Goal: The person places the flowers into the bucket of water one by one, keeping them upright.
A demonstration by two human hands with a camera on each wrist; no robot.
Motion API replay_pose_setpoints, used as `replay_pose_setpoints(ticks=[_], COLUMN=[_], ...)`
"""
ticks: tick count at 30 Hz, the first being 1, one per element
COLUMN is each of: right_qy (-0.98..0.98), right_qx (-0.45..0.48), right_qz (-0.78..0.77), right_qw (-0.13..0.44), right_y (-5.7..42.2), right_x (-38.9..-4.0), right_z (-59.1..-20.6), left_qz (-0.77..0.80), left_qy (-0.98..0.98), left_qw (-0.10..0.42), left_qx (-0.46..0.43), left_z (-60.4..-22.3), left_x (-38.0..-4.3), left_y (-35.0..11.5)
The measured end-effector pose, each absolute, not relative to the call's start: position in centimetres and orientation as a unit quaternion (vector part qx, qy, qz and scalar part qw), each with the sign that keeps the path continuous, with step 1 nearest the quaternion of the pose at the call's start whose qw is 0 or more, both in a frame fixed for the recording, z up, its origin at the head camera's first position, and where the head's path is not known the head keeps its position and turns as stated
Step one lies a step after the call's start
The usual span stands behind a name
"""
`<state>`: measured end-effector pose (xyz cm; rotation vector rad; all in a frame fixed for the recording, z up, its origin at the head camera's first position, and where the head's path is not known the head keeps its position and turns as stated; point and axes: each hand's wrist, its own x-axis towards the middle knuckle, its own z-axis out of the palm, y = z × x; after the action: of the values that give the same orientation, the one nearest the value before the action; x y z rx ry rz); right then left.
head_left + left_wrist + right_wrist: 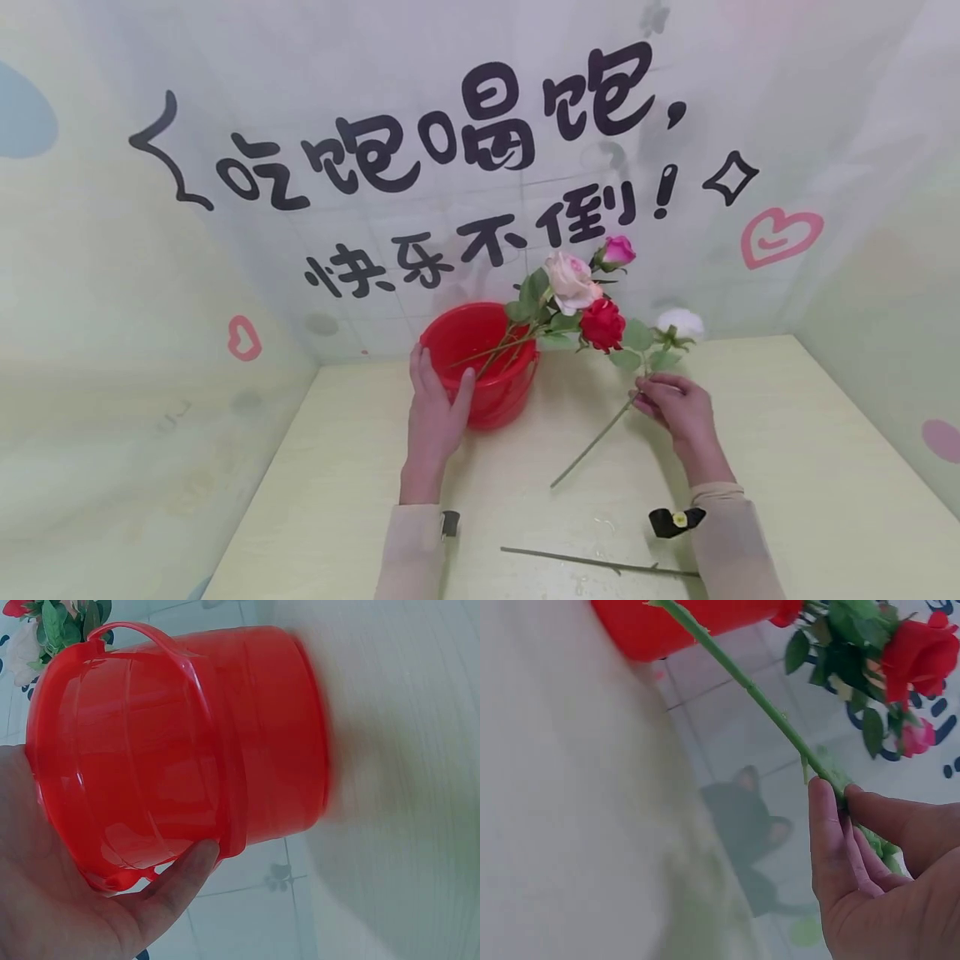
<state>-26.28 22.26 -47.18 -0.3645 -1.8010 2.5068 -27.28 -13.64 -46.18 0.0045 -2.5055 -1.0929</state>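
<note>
A red plastic bucket stands upright at the back of the table. My left hand grips its near left side, and in the left wrist view the fingers lie against its wall and rim. Out of the bucket, leaning right, come a pale pink rose, a red rose and a magenta rosebud. To the right of the bucket, my right hand pinches the green stem of a white rose between thumb and fingertips. That stem slants down left, its bloom up and right.
Another thin stem lies across the near part of the pale table, its right end hidden by my right sleeve. Small wet marks show beside it. A printed wall sheet rises behind the bucket and along both sides.
</note>
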Motion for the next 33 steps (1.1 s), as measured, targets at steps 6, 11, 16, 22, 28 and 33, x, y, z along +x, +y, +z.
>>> replay_pose_setpoints(ticks=[6,11,16,22,28,33], right_qy=[-0.511,-0.456,-0.421,-0.404,-0.387,-0.346], right_qx=[-0.078,-0.041,-0.023,-0.025,-0.020,-0.002], right_qz=[0.850,0.875,0.886,0.885,0.878,0.887], right_qw=[0.098,0.154,0.190,0.230,0.281,0.304], right_y=[24.7,25.2,24.2,21.8,18.8,16.6], right_x=[-25.4,-25.0,-25.2,-25.6,-26.4,-27.6], right_z=[-42.1,-38.2,-35.6,-33.4,-32.7,-32.5], left_qz=[-0.387,-0.389,-0.391,-0.390,-0.392,-0.393], left_qy=[-0.898,-0.897,-0.896,-0.896,-0.896,-0.895], left_qw=[0.208,0.211,0.210,0.213,0.208,0.212], left_qx=[-0.002,0.002,0.000,-0.003,-0.007,-0.003], left_z=[-46.1,-46.0,-46.1,-46.4,-46.2,-46.1], left_x=[-27.2,-27.2,-27.3,-27.3,-27.2,-27.2], left_y=[-13.8,-14.0,-13.9,-13.7,-13.6,-13.7])
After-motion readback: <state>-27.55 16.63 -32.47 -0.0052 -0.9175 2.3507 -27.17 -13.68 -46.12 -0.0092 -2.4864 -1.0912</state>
